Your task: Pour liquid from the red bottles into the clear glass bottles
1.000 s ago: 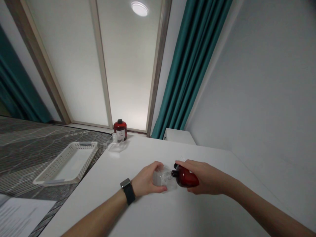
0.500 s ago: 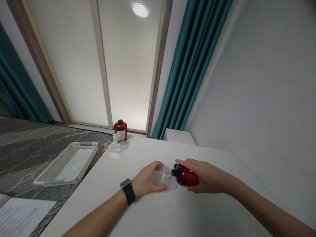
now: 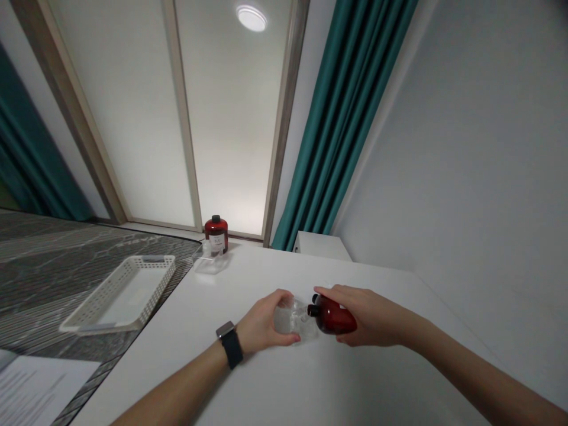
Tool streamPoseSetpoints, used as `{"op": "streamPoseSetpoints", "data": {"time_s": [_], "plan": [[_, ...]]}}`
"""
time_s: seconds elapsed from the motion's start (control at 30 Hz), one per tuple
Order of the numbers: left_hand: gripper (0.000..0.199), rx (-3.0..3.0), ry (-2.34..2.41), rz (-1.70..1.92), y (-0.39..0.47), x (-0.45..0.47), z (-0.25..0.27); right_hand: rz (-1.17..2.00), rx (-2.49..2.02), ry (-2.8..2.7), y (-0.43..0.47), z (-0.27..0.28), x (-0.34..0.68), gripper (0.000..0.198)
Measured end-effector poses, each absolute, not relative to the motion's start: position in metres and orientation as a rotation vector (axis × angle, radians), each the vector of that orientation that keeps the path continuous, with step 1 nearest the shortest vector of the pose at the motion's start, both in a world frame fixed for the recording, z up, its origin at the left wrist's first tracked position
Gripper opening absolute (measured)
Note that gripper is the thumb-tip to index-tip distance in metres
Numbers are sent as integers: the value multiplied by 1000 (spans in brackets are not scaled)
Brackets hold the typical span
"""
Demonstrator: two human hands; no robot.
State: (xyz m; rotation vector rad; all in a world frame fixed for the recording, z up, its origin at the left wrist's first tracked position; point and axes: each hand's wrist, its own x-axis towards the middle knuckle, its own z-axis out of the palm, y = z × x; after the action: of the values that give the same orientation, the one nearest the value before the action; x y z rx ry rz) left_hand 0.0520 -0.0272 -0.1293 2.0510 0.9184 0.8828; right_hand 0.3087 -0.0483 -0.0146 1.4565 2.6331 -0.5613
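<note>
My right hand [image 3: 361,313] is wrapped round a dark red bottle [image 3: 333,316], tipped on its side with its black neck [image 3: 313,310] pointing left. A second small black piece, perhaps its cap, shows by my right fingertips. My left hand [image 3: 265,322], with a dark watch on the wrist, curves round a clear container [image 3: 288,319]. The container's opening lies right at the bottle's neck; whether the two touch I cannot tell, nor can I make out any liquid flowing.
Farther back on the white table [image 3: 266,384] stands another red bottle [image 3: 216,234] with a black cap, beside a clear tray [image 3: 210,263]. A white basket [image 3: 128,290] and printed sheets [image 3: 44,390] lie on the grey surface at left. A white cabinet [image 3: 322,245] is behind.
Almost nothing differs. The bottle and my right hand have shifted very slightly to the left; my left hand holds its place.
</note>
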Motion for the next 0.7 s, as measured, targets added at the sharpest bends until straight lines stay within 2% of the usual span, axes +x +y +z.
{"op": "streamPoseSetpoints", "data": {"time_s": [0.7], "plan": [[59,2063,926,918,-28,52,-130,-539,1451,2650,-46,-14,308,90]]}}
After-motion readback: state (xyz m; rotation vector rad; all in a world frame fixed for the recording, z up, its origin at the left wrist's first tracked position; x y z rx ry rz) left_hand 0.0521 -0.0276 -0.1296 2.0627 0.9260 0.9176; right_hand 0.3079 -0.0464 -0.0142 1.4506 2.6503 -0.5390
